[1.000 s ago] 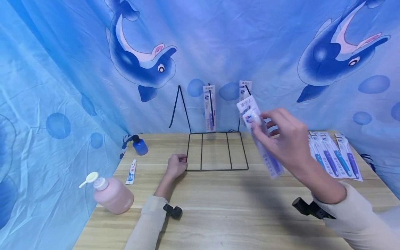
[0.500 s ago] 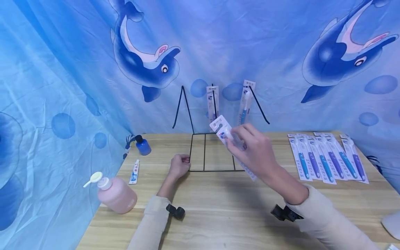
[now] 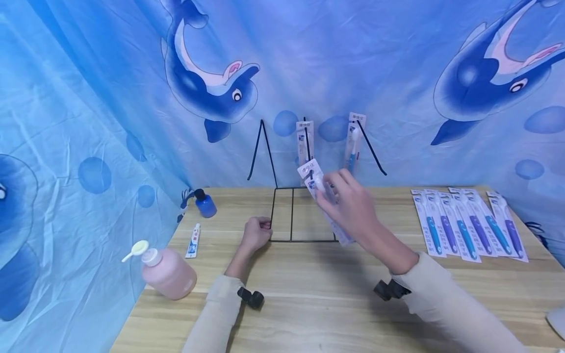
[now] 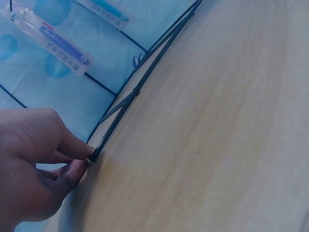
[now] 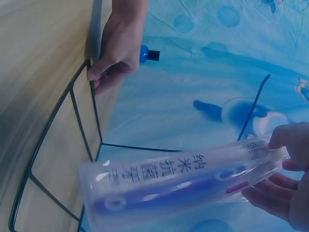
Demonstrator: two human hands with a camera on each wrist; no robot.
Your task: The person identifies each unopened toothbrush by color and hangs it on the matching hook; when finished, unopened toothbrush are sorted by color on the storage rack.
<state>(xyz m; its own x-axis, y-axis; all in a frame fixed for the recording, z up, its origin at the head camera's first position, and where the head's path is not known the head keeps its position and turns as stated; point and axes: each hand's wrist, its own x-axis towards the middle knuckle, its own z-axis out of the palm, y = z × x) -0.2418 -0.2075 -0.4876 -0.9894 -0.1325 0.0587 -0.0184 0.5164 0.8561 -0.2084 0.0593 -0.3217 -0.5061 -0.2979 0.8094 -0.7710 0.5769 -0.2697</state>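
My left hand (image 3: 256,234) pinches the front left corner of a black wire rack (image 3: 292,215); the left wrist view shows thumb and fingers on the wire (image 4: 116,120). In my right hand (image 3: 350,201) is a packaged toothbrush (image 5: 169,186) with a purple handle, pinched near its upper end and tilted. Its card top is in front of the lower part of the middle hook (image 3: 307,147). One packaged toothbrush (image 3: 301,142) hangs on that middle hook, another with a blue handle (image 3: 353,147) on the right hook. The left hook (image 3: 255,152) carries nothing.
Several packaged toothbrushes (image 3: 463,225) lie fanned out on the right of the wooden table (image 3: 309,309). At left stand a pink pump bottle (image 3: 169,274) and a small blue bottle (image 3: 206,205), with a toothpaste tube (image 3: 192,241) lying between. A patterned curtain (image 3: 388,73) hangs behind.
My right hand has moved left with the packaged toothbrush, from in front of the right hook to the middle hook. My left hand keeps its place on the rack corner. The head view has shifted slightly.
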